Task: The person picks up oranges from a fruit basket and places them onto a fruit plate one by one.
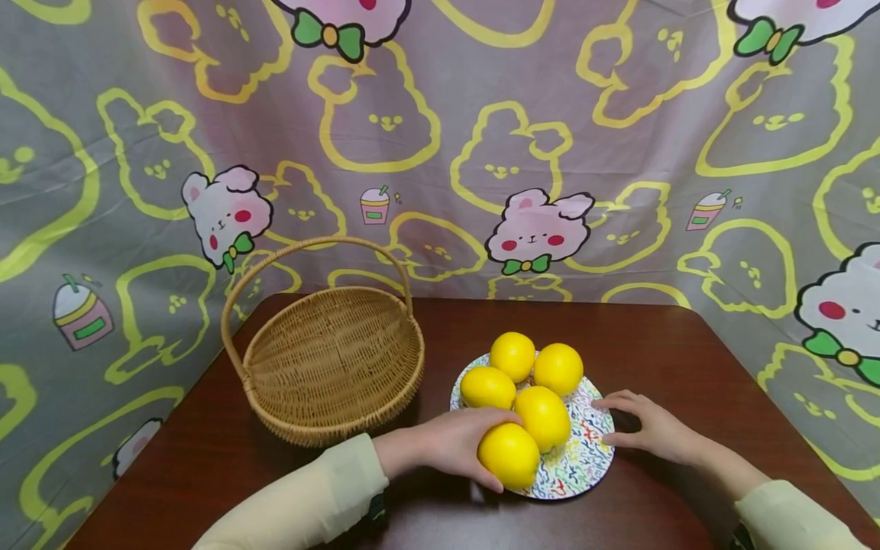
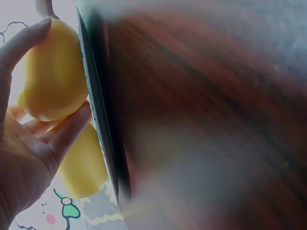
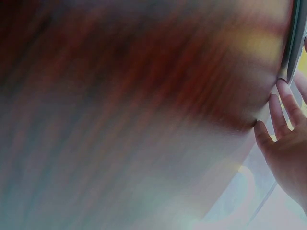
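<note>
A round plate (image 1: pixel 580 470) with a colourful scribbled pattern lies on the table and carries several yellow lemons. My left hand (image 1: pixel 454 443) grips the nearest lemon (image 1: pixel 510 456) at the plate's front left, thumb on the near side and fingers behind it. In the left wrist view the thumb and fingertips lie against that lemon (image 2: pixel 55 72), and another lemon (image 2: pixel 85 165) shows beyond. At the plate's right rim rests my right hand (image 1: pixel 653 428), its fingers spread and lightly bent. Fingertips (image 3: pixel 283 86) meet the plate's edge and the tabletop in the right wrist view.
To the left of the plate stands a wicker basket (image 1: pixel 330 424) with a tall arched handle (image 1: pixel 316 243), its inside bare. The dark wooden table (image 1: pixel 619 332) is enclosed by a patterned cloth (image 1: pixel 440 99) at the back and sides.
</note>
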Demonstrator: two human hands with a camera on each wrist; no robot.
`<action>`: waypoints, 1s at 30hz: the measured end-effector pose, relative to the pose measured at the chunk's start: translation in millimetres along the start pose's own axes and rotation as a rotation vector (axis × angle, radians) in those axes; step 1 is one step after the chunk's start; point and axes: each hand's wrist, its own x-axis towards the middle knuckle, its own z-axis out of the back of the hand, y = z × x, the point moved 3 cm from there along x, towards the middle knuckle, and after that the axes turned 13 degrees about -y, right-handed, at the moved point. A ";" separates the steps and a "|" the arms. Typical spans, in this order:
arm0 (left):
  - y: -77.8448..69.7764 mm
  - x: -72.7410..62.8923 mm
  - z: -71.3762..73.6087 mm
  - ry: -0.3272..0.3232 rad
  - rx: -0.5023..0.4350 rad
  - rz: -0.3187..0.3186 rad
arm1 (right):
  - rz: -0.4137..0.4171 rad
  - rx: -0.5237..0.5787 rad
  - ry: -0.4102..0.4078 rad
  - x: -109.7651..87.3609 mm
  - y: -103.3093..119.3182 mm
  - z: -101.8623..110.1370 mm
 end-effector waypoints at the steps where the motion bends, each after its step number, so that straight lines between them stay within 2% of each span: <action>1: 0.5 0.4 -0.3 -0.001 -0.006 0.002 | 0.001 0.000 0.000 0.1 0.1 0.3; 8: 2.7 1.7 -1.6 -0.017 -0.025 -0.016 | -0.005 0.009 0.009 0.2 0.2 0.4; 16: 1.5 2.5 -2.4 -0.027 0.008 -0.038 | -0.016 0.023 0.011 -0.7 2.2 0.4; 24: 2.1 4.1 -1.8 -0.064 0.103 -0.037 | -0.005 0.016 0.006 -0.2 2.3 0.9; 30: 1.5 3.6 0.6 -0.068 0.112 -0.034 | -0.013 0.019 0.015 -0.2 2.7 1.6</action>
